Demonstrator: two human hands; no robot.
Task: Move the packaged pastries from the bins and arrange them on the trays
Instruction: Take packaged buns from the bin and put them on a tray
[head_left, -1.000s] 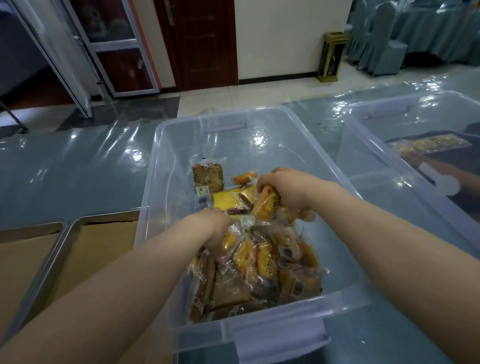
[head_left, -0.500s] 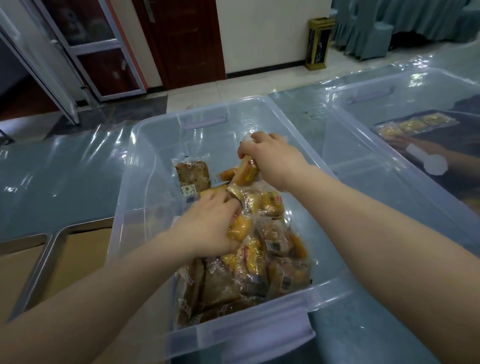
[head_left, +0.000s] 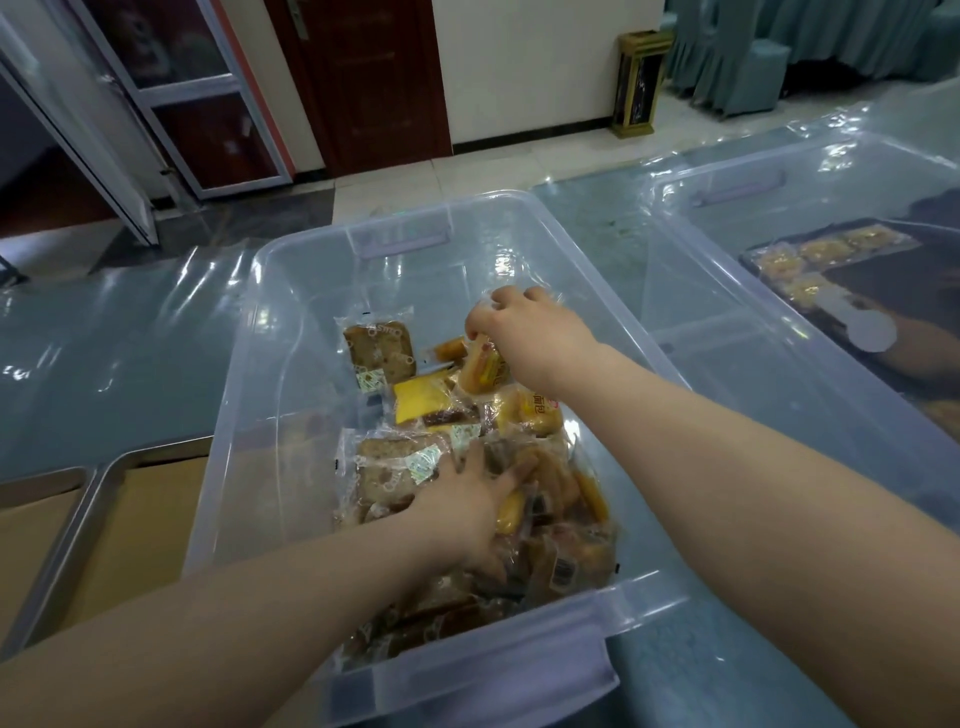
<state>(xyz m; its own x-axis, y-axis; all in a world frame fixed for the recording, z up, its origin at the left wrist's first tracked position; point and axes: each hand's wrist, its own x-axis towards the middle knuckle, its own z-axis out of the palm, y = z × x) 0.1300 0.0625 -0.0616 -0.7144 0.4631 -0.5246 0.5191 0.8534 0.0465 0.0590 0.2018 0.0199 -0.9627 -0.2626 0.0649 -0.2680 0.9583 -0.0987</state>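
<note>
The right hand (head_left: 530, 332) has its grip pinched on the clear wrapper of an orange-yellow wrapped roll (head_left: 480, 366), thumb and fingertips closed on the far end of the pack so that it hangs tilted just above the heap. The left hand (head_left: 467, 512) lies palm down on the near part of the heap, fingers spread and pressing into the wrappers; whether it has closed on any single pack cannot be told.

Both hands are inside the clear plastic bin (head_left: 270, 374) at the middle of the worktop (head_left: 104, 358). The packaged pastries (head_left: 545, 499) fill its near right part: long yellow rolls, dark brown slices in clear film near the left hand, and a bright yellow square cake (head_left: 418, 397) between the two hands. One brown slice pack (head_left: 379, 351) lies alone, farther in and to the left of the held roll, on the bare bin floor. The far half of the bin holds nothing.

To the left of the bin, touching or just beside its wall, lie two metal trays (head_left: 96, 488) lined with brown paper. To the right stands a second clear bin (head_left: 727, 187); through its wall a dark tray (head_left: 831, 260) with a few pale yellow packs shows. The worktop is covered in shiny blue-grey film. Beyond it are a tiled floor, a dark wooden door (head_left: 363, 78) and a gold waste bin (head_left: 639, 83) by the wall.
</note>
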